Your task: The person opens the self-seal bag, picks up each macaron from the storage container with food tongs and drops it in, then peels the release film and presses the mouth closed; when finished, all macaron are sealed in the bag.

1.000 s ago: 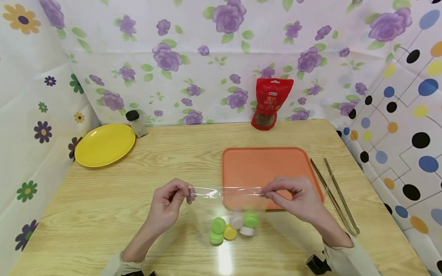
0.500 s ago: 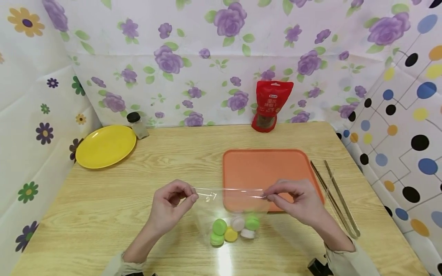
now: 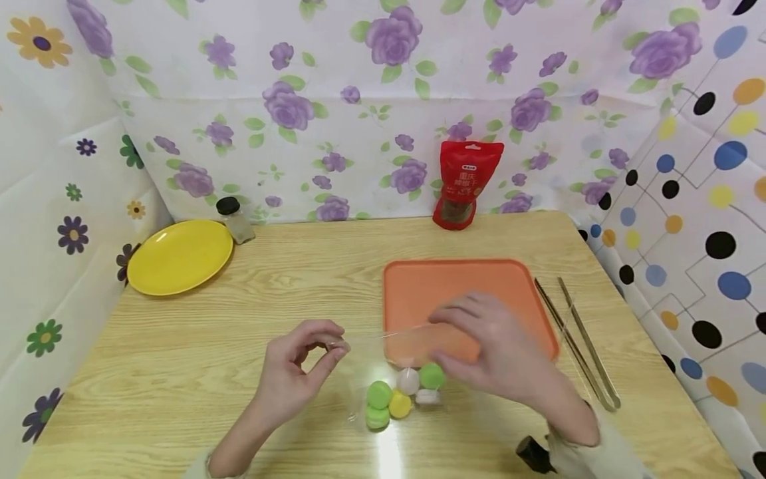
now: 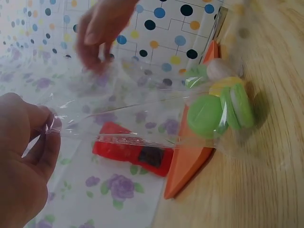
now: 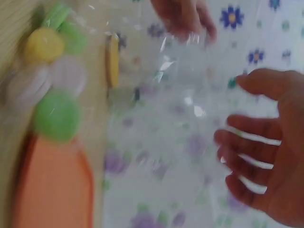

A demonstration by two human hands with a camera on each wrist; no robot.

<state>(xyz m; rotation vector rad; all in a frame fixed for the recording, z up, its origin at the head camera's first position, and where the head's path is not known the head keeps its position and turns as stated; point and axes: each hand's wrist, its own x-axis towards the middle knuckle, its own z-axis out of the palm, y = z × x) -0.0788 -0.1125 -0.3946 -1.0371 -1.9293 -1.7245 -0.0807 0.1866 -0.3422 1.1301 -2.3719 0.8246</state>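
A clear plastic bag (image 4: 133,116) hangs above the table, with several macarons at its bottom: green macarons (image 3: 380,394), a yellow macaron (image 3: 399,404) and whitish macarons (image 3: 408,381). My left hand (image 3: 302,362) pinches the bag's upper left corner between thumb and fingers. Blurred by motion, my right hand (image 3: 497,349) is by the bag's upper right side, over the orange tray (image 3: 419,286). In the right wrist view, the right hand's fingers (image 5: 251,147) are spread apart, with nothing gripped between them.
Metal tongs (image 3: 589,342) lie right of the tray. A red pouch (image 3: 467,179) stands at the table's back edge. At the back left are a yellow plate (image 3: 179,258) and a black-capped jar (image 3: 236,221). Patterned cloth surrounds the wooden table (image 3: 287,279).
My right hand has let go of the bag's right corner, and its fingers have spread. The bag's top edge has gone from taut to slack. My left hand still pinches its corner.
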